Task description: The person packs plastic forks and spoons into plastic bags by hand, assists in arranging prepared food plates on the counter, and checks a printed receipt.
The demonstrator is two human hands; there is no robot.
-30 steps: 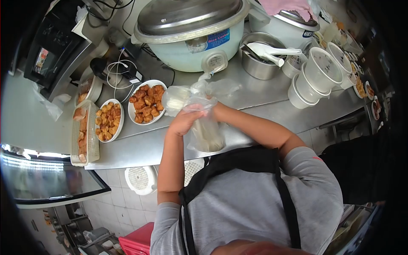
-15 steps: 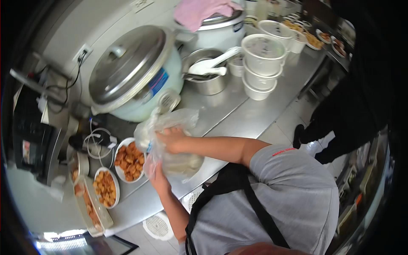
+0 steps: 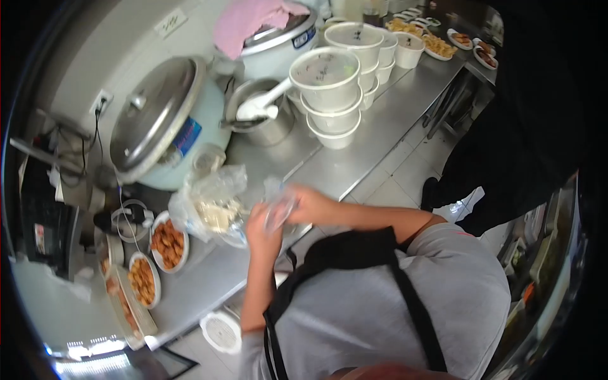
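Observation:
My left hand (image 3: 263, 229) and my right hand (image 3: 308, 206) are close together over the counter's front edge. Between them is a piece of thin clear plastic (image 3: 278, 210), crumpled and blurred, with the fingers of both hands closed on it. I cannot make out whether it is a small bag or a glove. Just left of my hands, an open clear plastic bag (image 3: 183, 209) lies on the counter with pale, whitish food (image 3: 220, 215) inside. Neither hand grips that bag.
Oval dishes of browned food (image 3: 169, 244) and cubed food (image 3: 142, 280) stand left, beside a long tray (image 3: 147, 326). Behind are a big rice cooker (image 3: 158, 120), a metal pot (image 3: 271, 131) with a white scoop, and stacked lidded tubs (image 3: 332, 101). A person in dark clothes (image 3: 506, 152) stands right.
Both hands have left the bag of pale food and come toward my body, now holding thin clear plastic between them. The bag lies more open on the counter. The view has shifted.

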